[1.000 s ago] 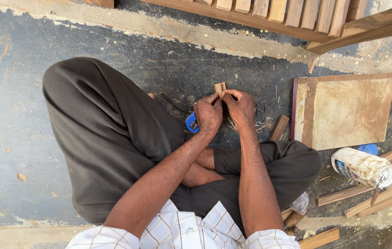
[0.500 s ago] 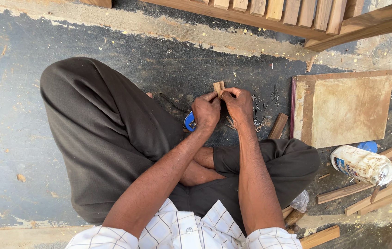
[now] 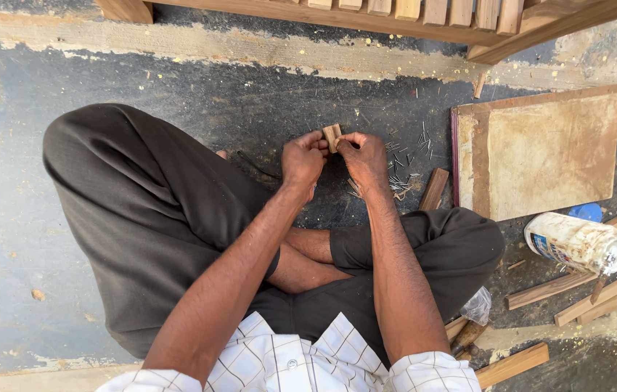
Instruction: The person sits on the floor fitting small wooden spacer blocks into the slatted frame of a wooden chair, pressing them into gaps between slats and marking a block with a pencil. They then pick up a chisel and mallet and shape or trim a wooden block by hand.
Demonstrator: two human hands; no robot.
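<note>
Small wood block (image 3: pixel 332 136) pinched between fingertips of left hand (image 3: pixel 303 161) and right hand (image 3: pixel 364 161), both grasping it, above floor (image 3: pixel 178 80), nails (image 3: pixel 403 170) just right.

Small wood block (image 3: pixel 332 136) held between both hands, above the crossed legs.
Loose nails (image 3: pixel 404 167) lie on the floor just right of the right hand (image 3: pixel 364 161); flat board (image 3: pixel 541 152) farther right, glue bottle (image 3: pixel 575 242) before it.

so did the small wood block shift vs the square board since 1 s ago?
No clear shift. The small wood block is still pinched between the left hand and right hand, just left of the square board and the nails.
</note>
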